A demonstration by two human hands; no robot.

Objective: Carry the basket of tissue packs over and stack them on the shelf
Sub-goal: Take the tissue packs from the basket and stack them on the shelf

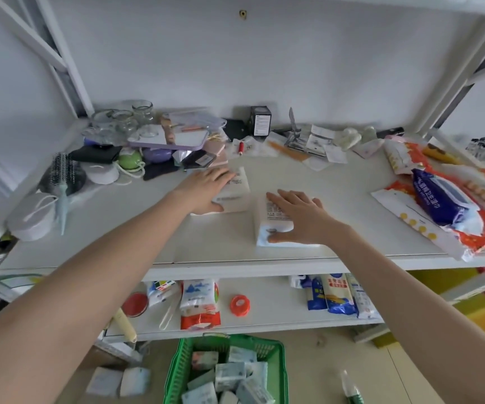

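On the white shelf (337,205) two white tissue packs lie side by side. My left hand (206,189) rests flat on the left tissue pack (236,189), thumb at its near edge. My right hand (299,218) grips the right tissue pack (270,225), fingers spread over its top and thumb pressed on its front end. Below, on the floor, the green basket (277,371) holds several more tissue packs (229,374). Two loose packs (118,381) lie on the floor left of the basket.
Clutter lines the shelf's back and left: glass jars (124,121), a hairbrush (63,176), a black box (260,121). Wipes packets (439,199) fill the right end. The lower shelf (273,316) holds tissue packets and an orange lid (239,305). A bottle (352,389) lies on the floor.
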